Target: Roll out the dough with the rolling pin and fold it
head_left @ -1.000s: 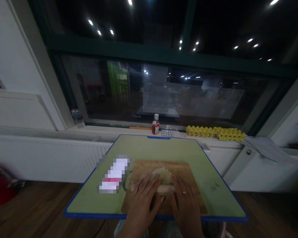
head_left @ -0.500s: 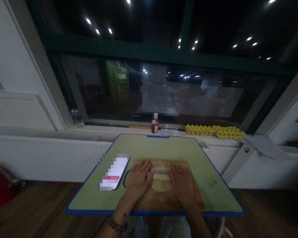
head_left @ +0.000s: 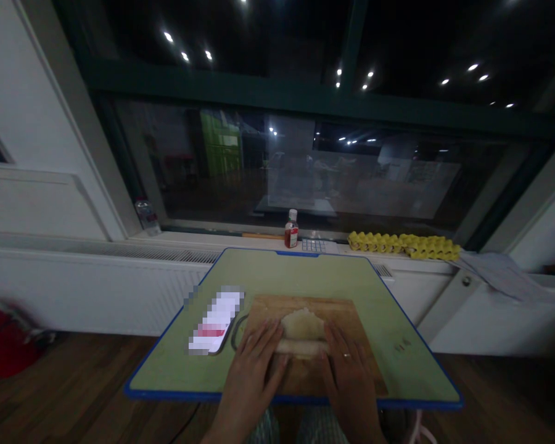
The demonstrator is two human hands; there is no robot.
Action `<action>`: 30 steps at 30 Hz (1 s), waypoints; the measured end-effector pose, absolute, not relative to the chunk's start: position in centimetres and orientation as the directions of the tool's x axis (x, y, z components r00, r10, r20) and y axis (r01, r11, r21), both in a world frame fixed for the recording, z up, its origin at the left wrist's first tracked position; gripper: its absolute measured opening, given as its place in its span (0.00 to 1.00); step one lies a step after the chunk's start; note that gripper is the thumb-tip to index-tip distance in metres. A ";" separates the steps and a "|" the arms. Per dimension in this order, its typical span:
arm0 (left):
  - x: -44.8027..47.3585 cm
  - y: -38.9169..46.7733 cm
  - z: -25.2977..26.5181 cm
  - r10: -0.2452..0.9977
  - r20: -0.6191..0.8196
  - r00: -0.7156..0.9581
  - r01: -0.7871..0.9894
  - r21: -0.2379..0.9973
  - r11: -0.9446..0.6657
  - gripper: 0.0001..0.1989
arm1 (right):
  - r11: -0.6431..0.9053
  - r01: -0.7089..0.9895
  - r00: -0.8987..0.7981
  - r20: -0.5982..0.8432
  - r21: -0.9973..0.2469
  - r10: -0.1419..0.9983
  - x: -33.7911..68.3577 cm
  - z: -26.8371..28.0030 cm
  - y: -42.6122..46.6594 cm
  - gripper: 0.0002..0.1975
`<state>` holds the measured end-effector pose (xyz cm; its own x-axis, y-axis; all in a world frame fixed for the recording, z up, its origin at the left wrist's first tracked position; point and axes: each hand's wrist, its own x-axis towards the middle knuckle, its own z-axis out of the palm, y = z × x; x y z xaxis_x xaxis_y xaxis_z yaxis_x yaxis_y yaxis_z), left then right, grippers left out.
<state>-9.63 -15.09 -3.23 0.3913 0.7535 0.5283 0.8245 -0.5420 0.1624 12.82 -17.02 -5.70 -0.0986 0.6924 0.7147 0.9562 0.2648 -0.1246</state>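
Observation:
A pale rolling pin [head_left: 301, 348] lies crosswise on a wooden board [head_left: 300, 377], at the near edge of a flat, roughly round sheet of dough [head_left: 304, 325]. Over the pin's left end rests my left hand [head_left: 258, 354], fingers stretched forward and thumb on the near side. My right hand [head_left: 348, 361] lies likewise on the right end, its fingers long and flat, with a ring on one of them. Both palms hide the ends of the pin, and neither hand is wrapped round it.
The board sits on a small green table [head_left: 300, 274] with a blue rim. A lit phone [head_left: 219, 320] lies left of the board. On the windowsill behind stand a small bottle [head_left: 291, 229], yellow egg trays [head_left: 403, 245] and a clear bottle [head_left: 147, 216].
Both hands and the rolling pin have come nearer to me across the board. The dough, which showed on both sides of the pin, now shows mostly beyond it.

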 end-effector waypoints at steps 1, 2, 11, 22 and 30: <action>-9.7 -15.2 -3.2 0.750 0.529 0.397 0.823 0.157 -0.546 0.24 | 0.269 0.955 -0.100 0.712 -0.128 0.695 12.8 -5.6 -17.2 0.23; -9.7 -15.4 -3.2 0.746 0.531 0.403 0.821 0.150 -0.551 0.24 | 0.274 0.953 -0.104 0.710 -0.129 0.697 12.9 -5.6 -17.3 0.23; -10.9 -18.3 -3.5 0.672 0.531 0.516 0.789 0.010 -0.615 0.32 | 0.264 0.964 -0.177 0.688 -0.022 0.704 13.2 -7.1 -19.4 0.30; -10.6 -19.1 -4.9 0.660 0.538 0.525 0.815 -0.094 -0.572 0.35 | 0.241 0.968 -0.209 0.734 0.063 0.647 13.5 -7.1 -20.0 0.28; -10.5 -19.9 -4.7 0.676 0.528 0.514 0.807 -0.031 -0.590 0.36 | 0.280 0.957 -0.240 0.751 0.076 0.616 14.3 -7.2 -20.6 0.30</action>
<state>-10.50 -19.86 -4.65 0.5141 0.6760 0.5280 0.8071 -0.5896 -0.0310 14.30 -20.61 -7.24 -0.2396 0.6156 0.7508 0.9571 0.2796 0.0761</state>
